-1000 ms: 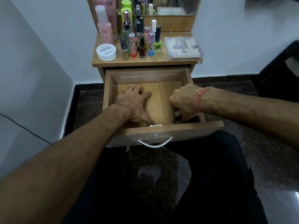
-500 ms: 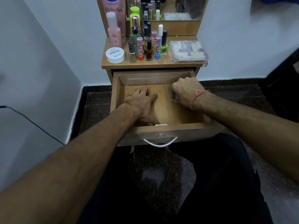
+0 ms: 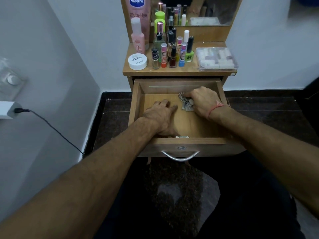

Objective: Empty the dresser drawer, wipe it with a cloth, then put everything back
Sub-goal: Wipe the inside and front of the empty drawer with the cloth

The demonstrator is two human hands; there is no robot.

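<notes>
The wooden dresser drawer is pulled out below the dresser top, and only my hands and the cloth are inside it. My right hand is closed around a crumpled grey patterned cloth and presses it on the drawer floor near the back right corner. My left hand lies flat on the drawer floor at the left, fingers spread, holding nothing. On the dresser top stand several cosmetic bottles, a white round jar and a clear plastic box.
A mirror rises behind the bottles. White walls close in at the left and behind. A black cable runs from a wall charger down to the dark floor. My dark-clothed legs sit below the drawer's metal handle.
My right hand has slid the cloth from the drawer's front right corner to the back right. My left hand stays flat on the drawer floor.
</notes>
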